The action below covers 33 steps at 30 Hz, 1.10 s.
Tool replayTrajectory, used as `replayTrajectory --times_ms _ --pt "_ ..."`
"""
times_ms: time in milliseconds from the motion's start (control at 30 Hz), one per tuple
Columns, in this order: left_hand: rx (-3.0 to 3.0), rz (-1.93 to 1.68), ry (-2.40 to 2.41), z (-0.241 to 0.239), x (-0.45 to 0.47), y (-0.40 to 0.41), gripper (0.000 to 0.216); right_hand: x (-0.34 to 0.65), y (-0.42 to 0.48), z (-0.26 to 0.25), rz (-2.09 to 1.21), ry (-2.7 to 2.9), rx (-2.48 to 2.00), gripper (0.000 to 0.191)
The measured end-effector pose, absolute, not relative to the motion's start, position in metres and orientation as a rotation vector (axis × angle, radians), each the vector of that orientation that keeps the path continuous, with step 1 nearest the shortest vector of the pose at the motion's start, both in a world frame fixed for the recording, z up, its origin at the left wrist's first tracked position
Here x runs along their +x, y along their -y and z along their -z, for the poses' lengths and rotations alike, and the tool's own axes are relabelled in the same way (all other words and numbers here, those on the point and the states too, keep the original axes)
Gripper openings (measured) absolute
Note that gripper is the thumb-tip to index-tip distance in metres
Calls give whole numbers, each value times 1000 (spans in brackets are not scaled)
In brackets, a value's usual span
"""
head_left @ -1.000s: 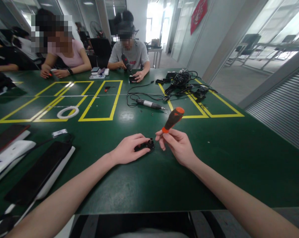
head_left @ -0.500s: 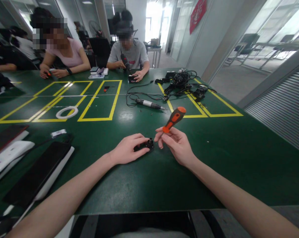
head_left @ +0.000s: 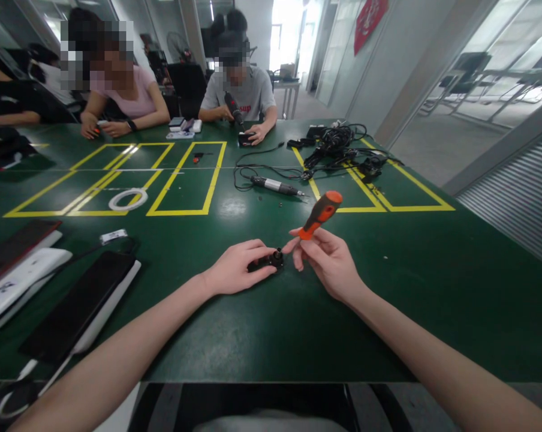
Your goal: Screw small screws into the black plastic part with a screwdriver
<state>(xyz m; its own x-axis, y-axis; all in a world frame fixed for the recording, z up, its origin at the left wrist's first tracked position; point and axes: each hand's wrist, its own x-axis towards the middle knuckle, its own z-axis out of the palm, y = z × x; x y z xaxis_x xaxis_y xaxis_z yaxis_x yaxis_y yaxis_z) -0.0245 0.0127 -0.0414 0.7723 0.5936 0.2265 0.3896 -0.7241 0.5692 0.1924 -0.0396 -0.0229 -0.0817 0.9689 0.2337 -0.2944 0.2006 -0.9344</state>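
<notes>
Two items held: left grip (head_left: 237, 267) clamped on black part (head_left: 279, 262), its end poking out rightward; right grip (head_left: 331, 264) pinches screwdriver (head_left: 319, 216), handle up.

Rm is lit by a bright window (head_left: 291, 18), blown out at back ctr. A pale wall (head_left: 392, 66) is hung w/ a red banner (head_left: 369, 23). Grey floor (head_left: 433, 123) is seen far R, w/ a dark chair (head_left: 467, 71) set there. A ribbed panel (head_left: 518, 162) is fitted nr R edge. Green tabletop (head_left: 235, 354) is marked w/ yellow tape (head_left: 176, 212); approx. ctr-L, a black chair (head_left: 186, 90) is placed behind, fan (head_left: 176, 45) beyond.
</notes>
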Motion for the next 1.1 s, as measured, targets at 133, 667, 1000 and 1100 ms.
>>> replayTrajectory --times_ms 133,667,1000,1100 --pt "2455 -542 -743 42 -25 -12 33 192 40 25 -1228 1187 -763 28" --pt "2494 -519 -742 44 -21 -11 31 194 40 32 -1217 1143 -831 28" --pt "2472 -245 -794 20 -14 -11 16 195 43 26 -1291 1127 -790 30" --pt "2488 -103 -830 5 -10 -12 14 195 43 27 -1253 1159 -833 32"
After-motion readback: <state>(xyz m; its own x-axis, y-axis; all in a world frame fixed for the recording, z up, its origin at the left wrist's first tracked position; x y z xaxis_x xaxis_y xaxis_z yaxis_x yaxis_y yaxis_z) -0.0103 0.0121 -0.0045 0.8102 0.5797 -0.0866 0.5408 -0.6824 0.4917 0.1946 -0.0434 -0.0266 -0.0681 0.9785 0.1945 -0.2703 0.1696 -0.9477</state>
